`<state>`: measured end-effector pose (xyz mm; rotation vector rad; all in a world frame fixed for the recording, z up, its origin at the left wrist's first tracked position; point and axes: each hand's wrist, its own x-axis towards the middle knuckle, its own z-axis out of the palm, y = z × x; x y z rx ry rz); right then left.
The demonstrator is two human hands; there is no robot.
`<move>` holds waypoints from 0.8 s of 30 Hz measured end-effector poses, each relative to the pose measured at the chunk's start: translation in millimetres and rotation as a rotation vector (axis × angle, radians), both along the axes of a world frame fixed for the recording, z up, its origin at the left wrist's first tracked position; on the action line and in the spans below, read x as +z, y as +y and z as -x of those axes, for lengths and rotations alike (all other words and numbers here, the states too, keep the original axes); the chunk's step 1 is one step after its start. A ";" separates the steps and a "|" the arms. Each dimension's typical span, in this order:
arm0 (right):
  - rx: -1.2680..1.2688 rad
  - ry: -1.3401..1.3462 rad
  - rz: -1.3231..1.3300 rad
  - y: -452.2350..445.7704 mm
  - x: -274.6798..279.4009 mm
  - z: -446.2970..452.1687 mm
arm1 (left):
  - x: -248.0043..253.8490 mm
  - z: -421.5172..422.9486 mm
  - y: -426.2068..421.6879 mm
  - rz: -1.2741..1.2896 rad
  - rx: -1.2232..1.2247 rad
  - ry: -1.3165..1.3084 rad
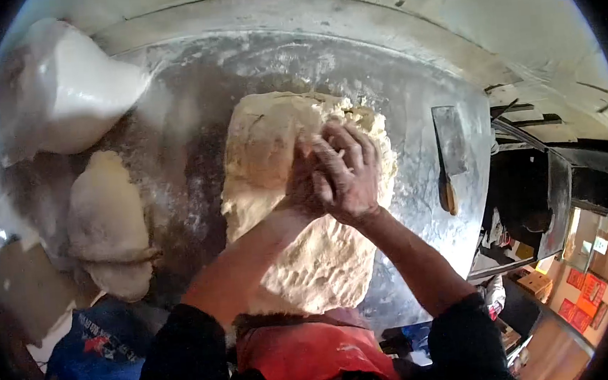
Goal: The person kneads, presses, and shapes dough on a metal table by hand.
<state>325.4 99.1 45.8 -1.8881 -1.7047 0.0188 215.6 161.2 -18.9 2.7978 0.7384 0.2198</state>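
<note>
A large, thick slab of pale dough (310,264) lies on the metal work surface in front of me. Its near part is dimpled, and its far right edge is torn and lumpy. Both my hands bear down on the upper middle of this slab, close together. My right hand (351,168) has its fingers bent and closed against the dough, partly over the other hand. Under and beside it, my left hand (304,179) is in shadow and blurred; its fingers are mostly hidden.
A cleaver (448,139) with a wooden handle lies right of the dough. On the left are a white sack (89,85), a smaller pale dough-like mass (108,212) and a blue bag (102,349). The flour-dusted metal surface (423,252) ends at the right, beside dark shelving.
</note>
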 end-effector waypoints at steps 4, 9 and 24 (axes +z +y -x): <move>-0.081 -0.066 -0.040 -9.3 -72.9 -17.3 | 27.9 -14.9 18.4 0.039 -0.180 0.225; -0.053 -0.104 0.019 -10.0 -59.0 -16.9 | 15.0 -26.1 18.8 -0.060 -0.084 0.156; 0.406 0.080 0.671 106.5 -53.4 -122.0 | 60.7 -17.5 188.1 0.844 0.357 0.298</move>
